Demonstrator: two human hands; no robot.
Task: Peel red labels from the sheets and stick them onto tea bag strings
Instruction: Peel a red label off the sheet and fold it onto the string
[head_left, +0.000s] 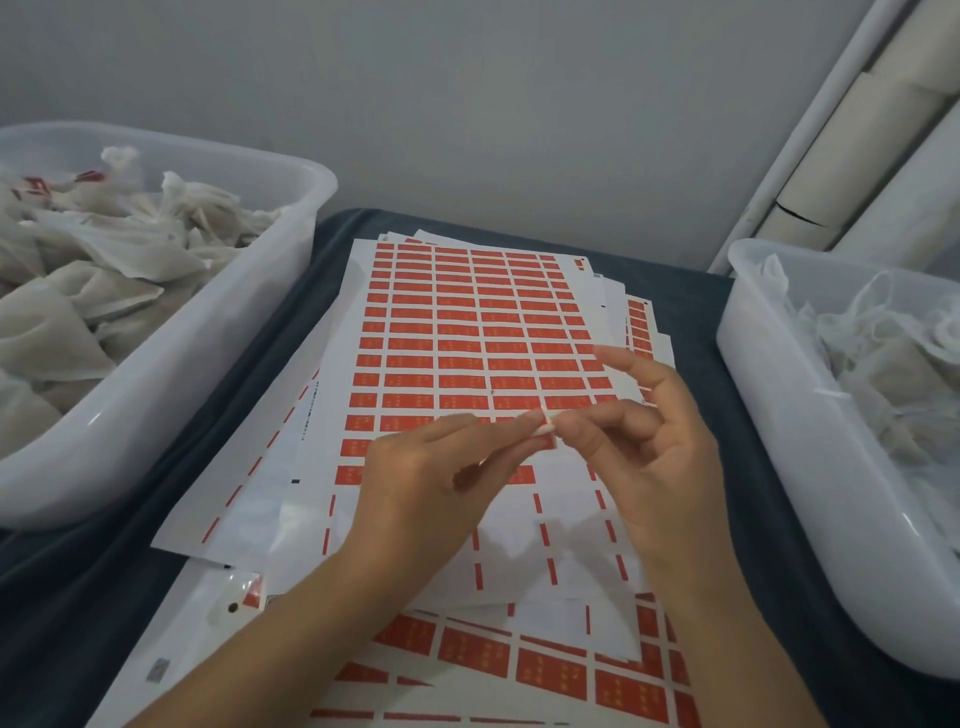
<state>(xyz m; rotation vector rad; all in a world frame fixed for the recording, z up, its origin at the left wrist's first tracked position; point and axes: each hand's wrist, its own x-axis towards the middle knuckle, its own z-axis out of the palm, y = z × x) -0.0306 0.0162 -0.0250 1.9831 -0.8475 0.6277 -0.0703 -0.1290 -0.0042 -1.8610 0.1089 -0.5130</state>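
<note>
A stack of white sheets with rows of red labels (467, 332) lies in front of me on a dark cloth. The near part of the top sheet is stripped, leaving only thin red strips. My left hand (441, 478) and my right hand (649, 447) meet above the sheet. Between their fingertips they pinch a small red label (546, 435). My right index finger points up and away. No tea bag string is visible between the fingers.
A white plastic tub (156, 395) at the left is heaped with tea bags (104, 270), a few with red tags. Another white tub (779, 426) at the right holds white tea bags (883, 364). More label sheets (519, 660) lie nearest me. Cardboard tubes (857, 135) lean at the back right.
</note>
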